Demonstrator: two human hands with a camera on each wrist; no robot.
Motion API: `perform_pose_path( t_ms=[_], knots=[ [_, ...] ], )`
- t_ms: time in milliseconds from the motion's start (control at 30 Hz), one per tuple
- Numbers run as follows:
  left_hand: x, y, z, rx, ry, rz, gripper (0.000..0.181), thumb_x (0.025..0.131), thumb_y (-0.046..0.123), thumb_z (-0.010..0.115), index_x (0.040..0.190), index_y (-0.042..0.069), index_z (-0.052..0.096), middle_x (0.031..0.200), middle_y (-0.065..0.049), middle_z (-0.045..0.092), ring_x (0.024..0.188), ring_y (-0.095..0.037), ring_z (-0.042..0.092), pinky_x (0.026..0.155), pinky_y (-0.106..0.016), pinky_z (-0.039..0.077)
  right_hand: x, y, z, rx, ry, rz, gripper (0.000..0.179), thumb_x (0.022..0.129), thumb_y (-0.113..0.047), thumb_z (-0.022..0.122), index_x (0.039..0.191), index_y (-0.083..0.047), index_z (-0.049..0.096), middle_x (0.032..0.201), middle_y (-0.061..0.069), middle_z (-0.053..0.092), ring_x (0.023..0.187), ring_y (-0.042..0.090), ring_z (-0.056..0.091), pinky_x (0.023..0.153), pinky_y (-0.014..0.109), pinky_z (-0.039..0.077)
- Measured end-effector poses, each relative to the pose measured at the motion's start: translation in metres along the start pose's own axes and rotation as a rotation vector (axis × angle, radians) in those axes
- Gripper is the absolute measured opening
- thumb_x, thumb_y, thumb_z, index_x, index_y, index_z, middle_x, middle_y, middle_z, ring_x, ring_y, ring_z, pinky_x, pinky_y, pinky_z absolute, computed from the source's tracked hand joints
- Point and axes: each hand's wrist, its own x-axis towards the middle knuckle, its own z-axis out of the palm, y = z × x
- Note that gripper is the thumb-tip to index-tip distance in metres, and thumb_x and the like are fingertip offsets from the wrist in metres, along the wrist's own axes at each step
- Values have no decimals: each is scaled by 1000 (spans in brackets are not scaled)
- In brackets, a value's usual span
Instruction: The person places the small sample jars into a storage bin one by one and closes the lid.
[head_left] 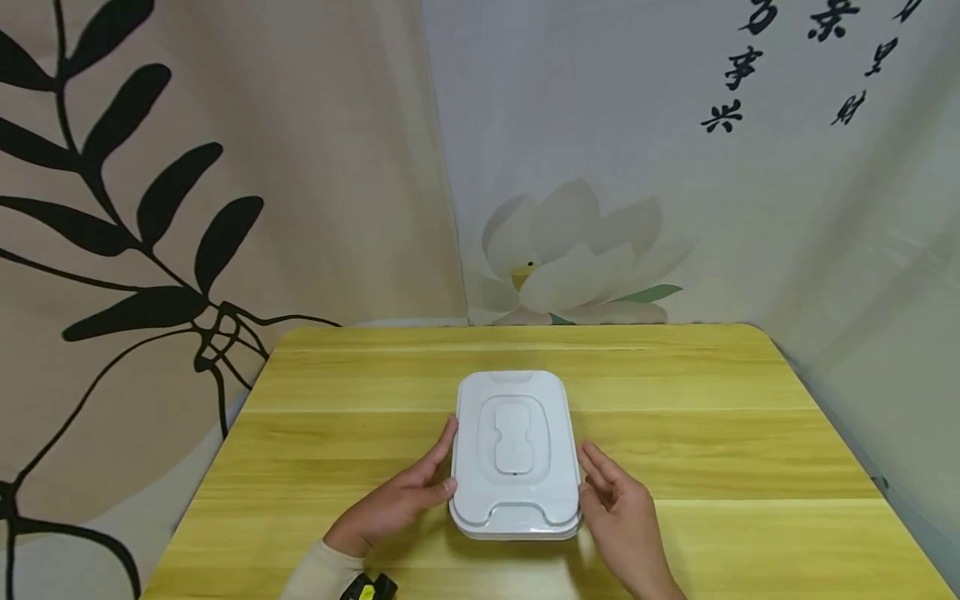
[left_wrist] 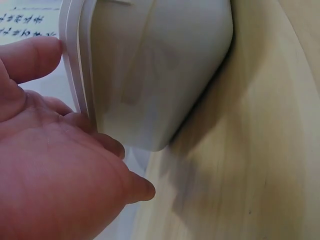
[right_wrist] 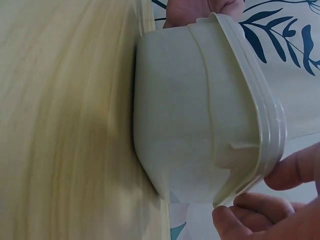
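A white plastic storage box (head_left: 514, 454) with a lid on stands upright on the wooden table. Its lid (head_left: 472, 500) has rounded corners and a raised pattern in the middle. At the box's left side is my left hand (head_left: 408, 493), thumb and forefinger spread along the lid's edge. In the left wrist view that hand (left_wrist: 65, 165) has its thumb tip right at the lid's rim and its other fingers loosely extended below. My right hand (head_left: 624, 512) is at the right side. In the right wrist view its thumb (right_wrist: 295, 169) meets the rim, with fingertips (right_wrist: 230, 222) near the corner.
The yellow wood-grain table (head_left: 712, 442) extends around the box on all sides. Behind it hang a beige curtain (head_left: 337, 167) with dark leaves and a pale one (head_left: 750, 233) with a lotus and black characters. A black-and-yellow device (head_left: 367, 588) is on my left wrist.
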Motion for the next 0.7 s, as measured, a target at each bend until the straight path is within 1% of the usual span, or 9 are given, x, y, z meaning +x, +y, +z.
perform_pose_path(
  t_ms=[167,300,433,533,600,700],
  knots=[
    [-1,-2,3,6,-6,2,84,112,24,51,169,25,-12,175,-2,-25,160,-31,-24,126,-64,-12,0,0,-1,7,-6,19,54,98,7,62,150,0,55,144,14,65,132,24,61,97,9,49],
    [-2,-1,4,21,-1,-9,86,112,25,52,169,24,-12,175,-1,-25,160,-30,-23,126,-63,-10,-2,1,0,4,-8,3,53,97,7,63,150,1,56,144,15,65,130,26,63,96,11,51],
    [-2,0,5,21,5,-4,86,112,25,52,169,24,-12,175,-2,-24,160,-31,-23,126,-63,-10,-1,2,0,-17,-3,3,54,97,7,64,149,-1,57,143,12,66,132,23,61,96,10,50],
    [-2,0,5,29,13,0,86,112,24,52,169,24,-11,176,-2,-24,160,-32,-23,126,-62,-9,0,3,-2,-41,-15,3,54,97,5,65,150,-3,57,144,10,66,133,22,60,96,11,50],
    [-3,0,6,73,34,-3,85,112,26,52,170,23,-10,176,-1,-21,161,-31,-20,126,-62,-7,2,3,-5,-71,-37,-27,54,97,5,66,150,-1,57,144,11,67,133,25,62,96,15,53],
    [-6,4,9,197,97,3,83,111,28,54,171,20,-5,178,-1,-14,163,-32,-13,127,-62,-3,5,2,-12,-156,-80,-98,52,96,2,69,147,-2,60,144,11,68,132,28,64,97,26,59]
  ],
)
